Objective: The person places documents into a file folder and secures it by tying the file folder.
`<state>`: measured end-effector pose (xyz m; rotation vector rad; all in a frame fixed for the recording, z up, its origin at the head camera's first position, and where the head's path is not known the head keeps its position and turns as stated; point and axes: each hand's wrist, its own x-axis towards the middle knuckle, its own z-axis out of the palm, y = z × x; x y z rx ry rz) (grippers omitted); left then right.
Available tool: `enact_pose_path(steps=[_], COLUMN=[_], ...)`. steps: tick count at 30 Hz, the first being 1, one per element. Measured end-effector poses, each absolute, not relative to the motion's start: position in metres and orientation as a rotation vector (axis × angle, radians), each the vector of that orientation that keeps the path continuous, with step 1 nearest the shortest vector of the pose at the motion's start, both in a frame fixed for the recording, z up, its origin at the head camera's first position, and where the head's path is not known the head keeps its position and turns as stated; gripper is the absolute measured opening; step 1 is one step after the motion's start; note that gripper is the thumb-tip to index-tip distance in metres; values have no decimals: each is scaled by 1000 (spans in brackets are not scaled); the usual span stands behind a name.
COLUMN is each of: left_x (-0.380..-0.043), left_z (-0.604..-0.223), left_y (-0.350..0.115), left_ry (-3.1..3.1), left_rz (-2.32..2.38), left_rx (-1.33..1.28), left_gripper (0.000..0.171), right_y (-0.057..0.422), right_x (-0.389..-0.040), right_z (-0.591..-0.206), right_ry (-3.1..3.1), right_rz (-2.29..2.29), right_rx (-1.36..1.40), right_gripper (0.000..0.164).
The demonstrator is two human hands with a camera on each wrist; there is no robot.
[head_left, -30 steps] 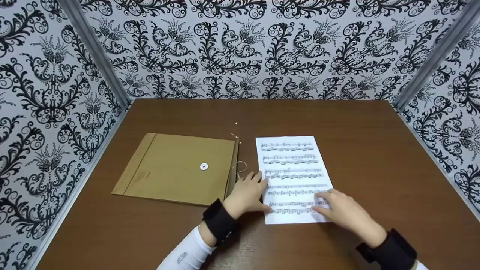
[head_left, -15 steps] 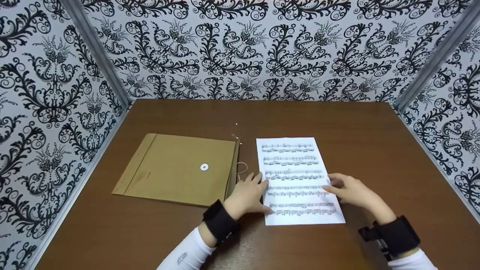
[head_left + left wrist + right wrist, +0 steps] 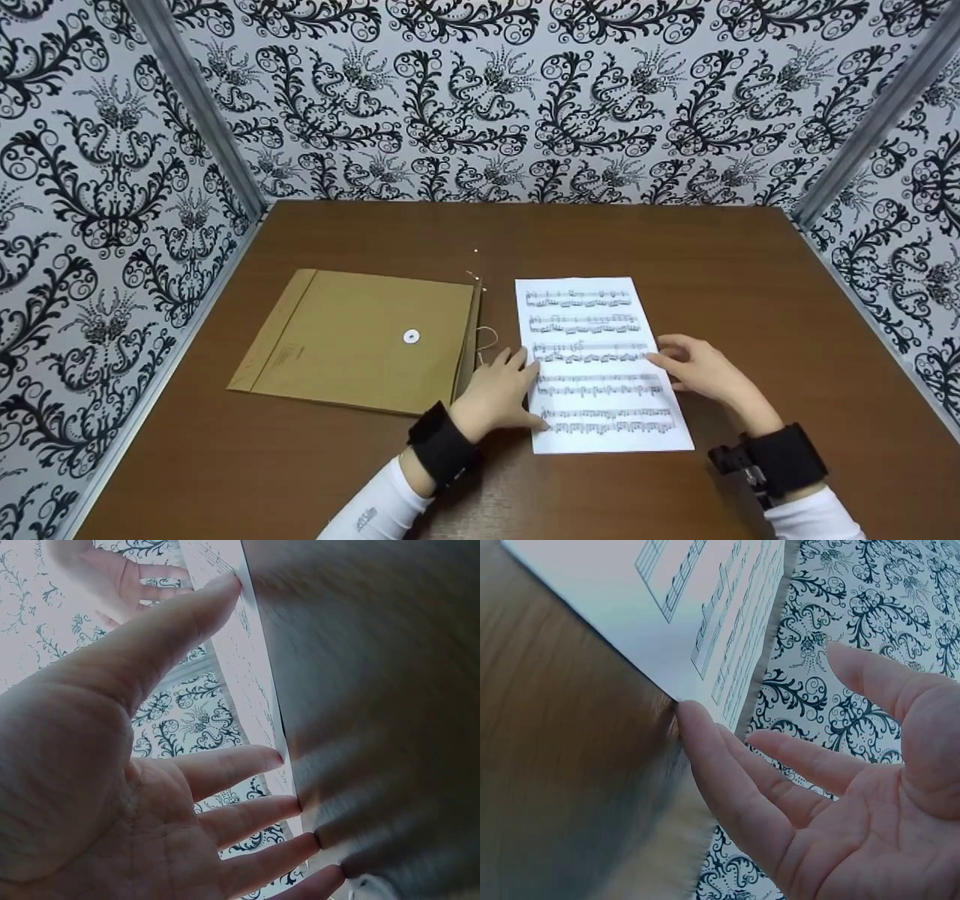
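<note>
Sheet music (image 3: 592,367) lies flat on the wooden table (image 3: 690,247), between your hands, to the right of a brown envelope (image 3: 352,345). Your left hand (image 3: 495,394) spreads wide along the near part of the left edge, thumb and fingertips touching it and gripping nothing, seemingly to keep the paper from sliding. Your right hand (image 3: 701,367) sits loosely at the opposite edge: one fingertip (image 3: 695,720) meets the paper, the thumb stands apart and nothing is pinched, a light touch that likely evens that side. The envelope, white button (image 3: 411,337) uppermost and string (image 3: 489,337) trailing at its right end, presumably lies aside to give you room.
</note>
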<state>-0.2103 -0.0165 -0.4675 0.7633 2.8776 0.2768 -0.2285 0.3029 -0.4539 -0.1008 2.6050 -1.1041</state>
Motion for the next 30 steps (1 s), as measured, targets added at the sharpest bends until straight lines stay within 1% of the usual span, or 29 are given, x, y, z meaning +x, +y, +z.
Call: enact_pose_path(steps=[6, 15, 30], left_x=[-210, -212, -213], left_z=[-468, -470, -473], left_y=[-17, -16, -17], left_ry=[2881, 2878, 2874], left_rz=[281, 280, 253], left_rx=[766, 760, 763], left_gripper=[92, 93, 92], right_y=[306, 306, 264], right_x=[-231, -234, -246], right_z=[-456, -459, -461], right_ry=[2543, 2337, 2272], right_rz=[-1196, -1410, -1392], right_rx=[-100, -27, -6], right_gripper=[74, 81, 87])
